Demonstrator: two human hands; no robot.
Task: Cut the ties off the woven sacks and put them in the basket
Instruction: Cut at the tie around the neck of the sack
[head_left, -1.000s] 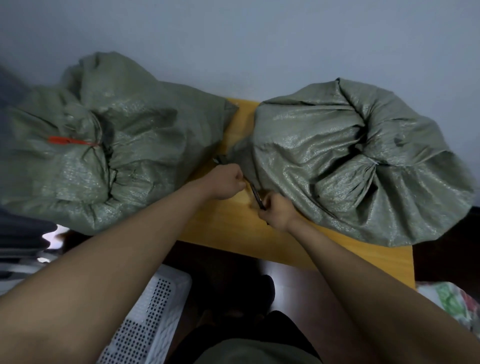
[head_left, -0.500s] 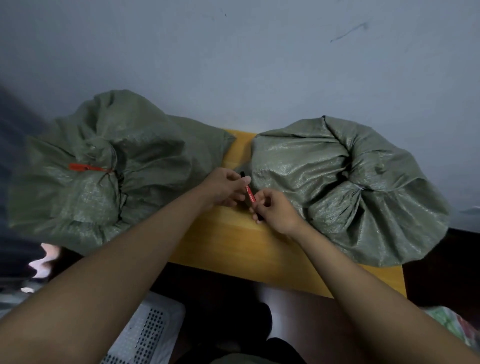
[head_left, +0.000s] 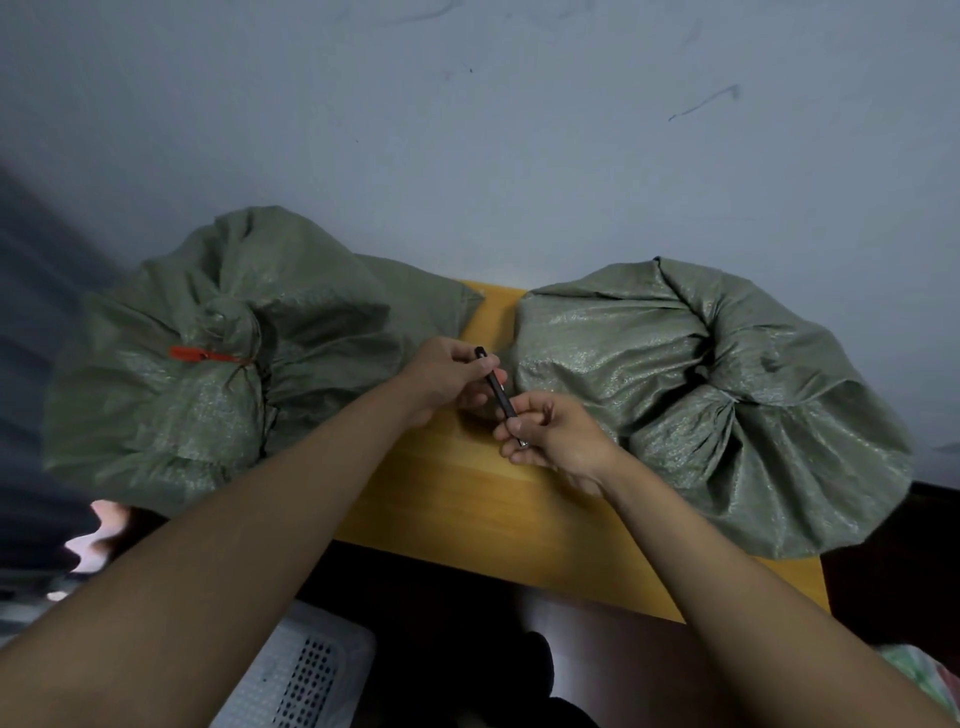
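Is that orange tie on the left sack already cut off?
No, the orange tie is cinched round the gathered neck of the left sack, while both hands hold a slim dark tool between the sacks.

A plain storage or packing room, it seems: two bulging green woven sacks (head_left: 717, 395) fill a small yellow wooden table (head_left: 467, 499) pushed against a bare, scuffed grey wall (head_left: 467, 130), with a white perforated plastic basket (head_left: 306, 675) on the near dark floor
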